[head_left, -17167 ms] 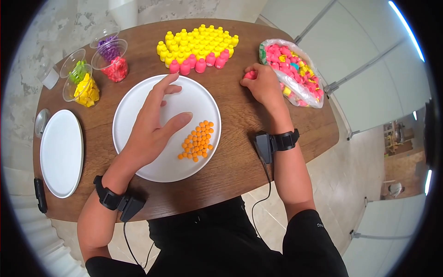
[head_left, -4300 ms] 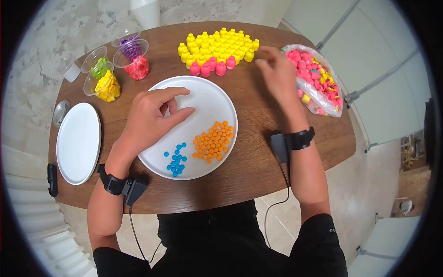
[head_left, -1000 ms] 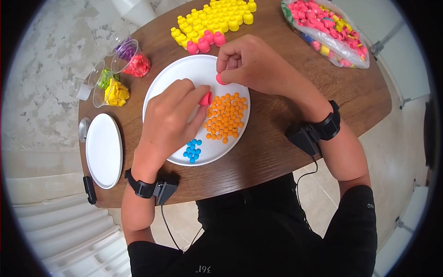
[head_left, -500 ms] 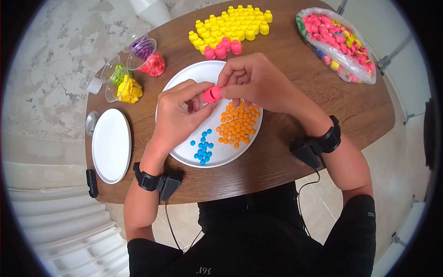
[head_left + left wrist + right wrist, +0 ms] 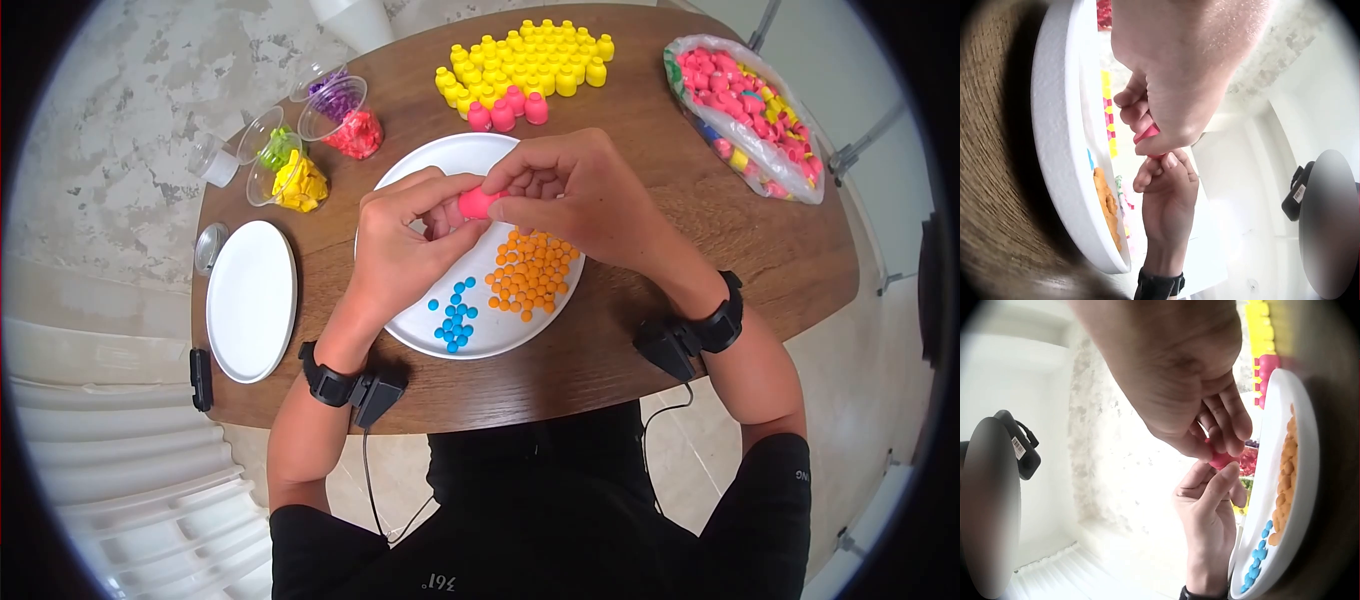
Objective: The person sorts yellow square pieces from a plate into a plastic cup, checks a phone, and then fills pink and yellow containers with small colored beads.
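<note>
Both hands meet above the round white plate [image 5: 405, 328], holding a pink bottle [image 5: 476, 204] between them. In the head view the left hand [image 5: 405, 235] pinches its left part, and the right hand [image 5: 595, 200] grips its right end with thumb and fingers. The left wrist view shows the pink piece [image 5: 1147, 134] mostly covered by fingers; the right wrist view also shows it [image 5: 1219, 459] between the fingertips. On the plate lie orange discs [image 5: 530, 270] at the right and blue discs [image 5: 455, 328] nearer the front.
Yellow bottles [image 5: 530, 65] stand in rows at the back, with three pink bottles [image 5: 503, 115] before them. A bag of pink and yellow pieces [image 5: 745, 110] lies at the right. Clear cups with yellow [image 5: 300, 185] and red pieces [image 5: 357, 133] stand left, behind an empty white plate [image 5: 252, 300].
The two pink pieces, held apart one second ago, are together between the hands. A gap between them half a second ago no longer shows. The head view has shifted.
</note>
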Tool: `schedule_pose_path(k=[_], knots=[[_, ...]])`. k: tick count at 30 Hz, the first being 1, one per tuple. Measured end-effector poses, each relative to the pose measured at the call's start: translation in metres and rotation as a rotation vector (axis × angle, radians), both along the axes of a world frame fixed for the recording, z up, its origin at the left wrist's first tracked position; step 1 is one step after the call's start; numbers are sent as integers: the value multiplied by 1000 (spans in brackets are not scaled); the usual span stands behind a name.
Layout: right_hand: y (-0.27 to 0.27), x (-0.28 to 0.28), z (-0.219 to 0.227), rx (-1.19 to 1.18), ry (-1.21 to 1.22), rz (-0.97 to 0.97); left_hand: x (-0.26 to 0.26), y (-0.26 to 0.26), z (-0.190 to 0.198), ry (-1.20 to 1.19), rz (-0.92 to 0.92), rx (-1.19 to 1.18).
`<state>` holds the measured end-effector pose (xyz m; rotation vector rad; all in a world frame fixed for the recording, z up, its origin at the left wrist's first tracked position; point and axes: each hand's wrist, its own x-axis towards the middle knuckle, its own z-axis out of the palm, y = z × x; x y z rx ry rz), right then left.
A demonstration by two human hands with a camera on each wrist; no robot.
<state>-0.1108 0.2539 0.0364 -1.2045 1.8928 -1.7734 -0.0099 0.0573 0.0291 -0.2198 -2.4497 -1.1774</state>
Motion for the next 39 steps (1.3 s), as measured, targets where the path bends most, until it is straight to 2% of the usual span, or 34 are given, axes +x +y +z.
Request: schedule_pose_path(k=[4, 11, 13, 17, 19, 20, 22, 23, 25, 26, 28, 32, 39], knots=[[0, 4, 1, -12, 200, -67, 3, 0, 4, -51, -7, 40], [-2, 6, 1, -28, 201, -79, 5, -3, 5, -15, -2, 24], [-2, 4, 1, -7, 51, -25, 5, -3, 6, -8, -2, -4], [-6, 5, 0, -35, -43, -40, 2, -6, 8, -44, 5, 13], [-5, 10, 8, 59, 101, -195, 0, -12, 6, -48, 28, 25], [-4, 11, 5, 68, 107, -181, -2, -17, 2, -26, 67, 61], [-3, 11, -5, 199, 514, -217, -11, -30, -11, 55, 146, 137], [-4, 16, -5, 201, 519, -202, -13, -34, -12, 59, 160, 144], [-4, 26, -4, 230, 516, 83, -15, -39, -14, 77, 164, 299], [-6, 29, -5, 235, 518, 94, -15, -39, -14, 87, 162, 311], [-8, 33, -7, 271, 472, 268, -13, -38, -13, 107, 162, 253], [-6, 29, -4, 370, 480, 321, -7, -33, -6, 56, 151, 97], [0, 15, 3, 461, 580, 223, -8, -34, -12, 80, 143, 98]])
